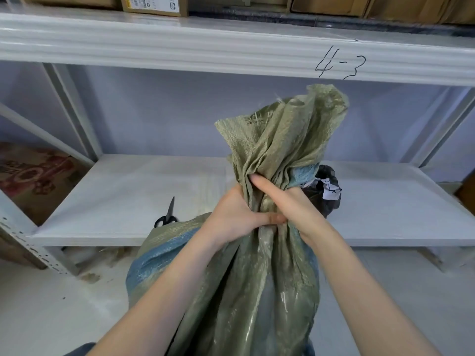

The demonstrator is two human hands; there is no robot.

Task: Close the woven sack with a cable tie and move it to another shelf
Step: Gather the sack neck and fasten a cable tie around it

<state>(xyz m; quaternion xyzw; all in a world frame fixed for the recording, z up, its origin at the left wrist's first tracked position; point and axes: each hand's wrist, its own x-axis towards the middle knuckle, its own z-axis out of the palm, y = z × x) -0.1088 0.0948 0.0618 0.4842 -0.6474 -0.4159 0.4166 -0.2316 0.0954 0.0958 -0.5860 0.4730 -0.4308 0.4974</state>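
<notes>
Far left there's a printed cardboard box [33, 176] tucked in the next bay of the rack, then the lower shelf [128, 201], pale and mostly bare apart from a pair of black-handled scissors [167, 214] lying near its front edge. Floor in front looks dusty, with a bit of debris by the rack leg.

Middle of the scene is the action: the woven sack [257, 291] stands on the floor right in front of that shelf, green with blue patches, and the person has its neck bunched up. Left hand [236, 217] is clamped around the gathered fabric, fingers curled tight, and the right hand [285, 204] is wrapped around the same neck just beside it, thumb lying up along the folds. The loose top flops upward above both fists.

So I'd say this is the gathering step, mouth squeezed shut but nothing tied yet. I can't spot a cable tie anywhere. Next move probably means freeing one hand to fetch it while the other keeps the neck pinched.

Further right, something dark with a scrap of white paper [329, 191] sits on the shelf behind the sack. The upper shelf beam [231, 52] has "4-3" scribbled on it, boxes on top.
</notes>
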